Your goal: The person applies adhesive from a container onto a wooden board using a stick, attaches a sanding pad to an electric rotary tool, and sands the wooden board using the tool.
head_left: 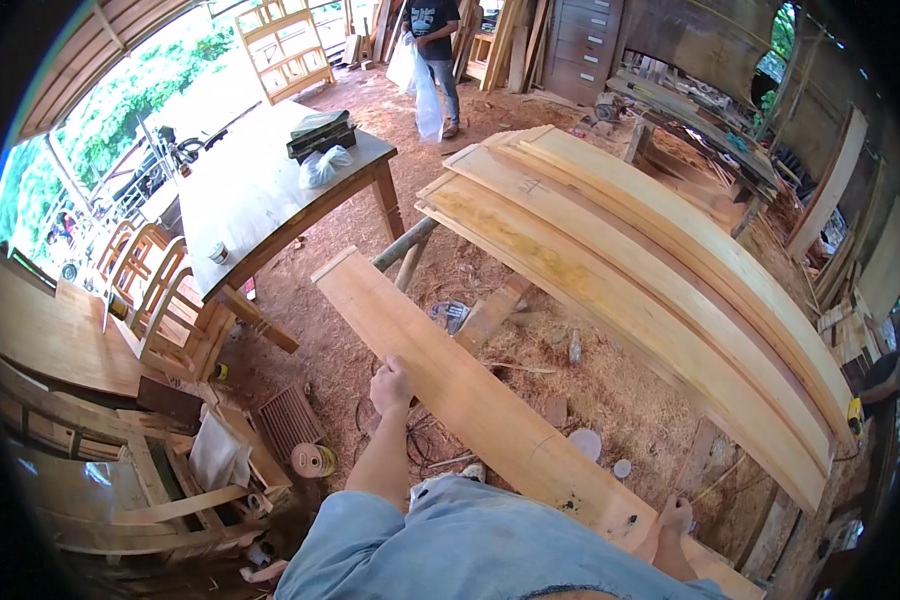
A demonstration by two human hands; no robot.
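A long wooden plank [470,400] runs slantwise in front of my body, its far end near the table and its near end at the lower right. My left hand [392,386] is closed on the plank's left edge, around the middle of its length. Farther down, my right hand [674,518] grips the opposite edge with its fingers curled, partly hidden. Dark knots mark the wood close to that hand. To the right lies a stack of wide boards [610,270], the top ones pale and the nearest one stained yellowish, resting on a wooden support [406,244].
A white-topped table [260,190] bears a dark toolbox [320,136] and a plastic bag. Wooden chairs [155,290] and furniture parts crowd the left. Sawdust, a glass bottle [575,347] and a spool [313,460] are on the floor. Another person [432,50] stands at the back holding clear plastic.
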